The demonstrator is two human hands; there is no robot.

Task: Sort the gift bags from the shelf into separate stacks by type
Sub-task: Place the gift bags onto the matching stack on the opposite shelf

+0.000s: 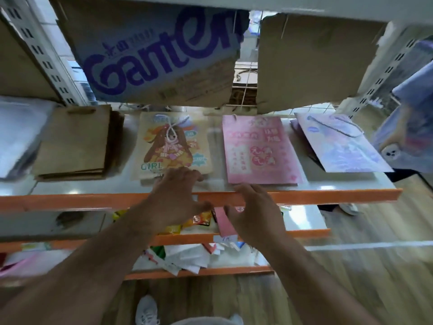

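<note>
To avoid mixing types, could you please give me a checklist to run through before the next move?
1. Left hand on the cartoon girl bag: ok, its fingers rest on the near edge.
2. Right hand free: ok, it holds nothing in front of the pink bag.
3. Types kept apart: ok, the brown bags and the others lie side by side.
4. Purple bag squared up: not ok, it lies askew.
5. How many bags lie under each top one: cannot tell.

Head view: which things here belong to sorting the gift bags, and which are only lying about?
For the job: brown paper bags, cartoon-girl bag, pink bag, purple bag, left hand at the cartoon-girl bag, right hand.
Lying about: printed cardboard box, plain cardboard, packets on the lower shelf.
</note>
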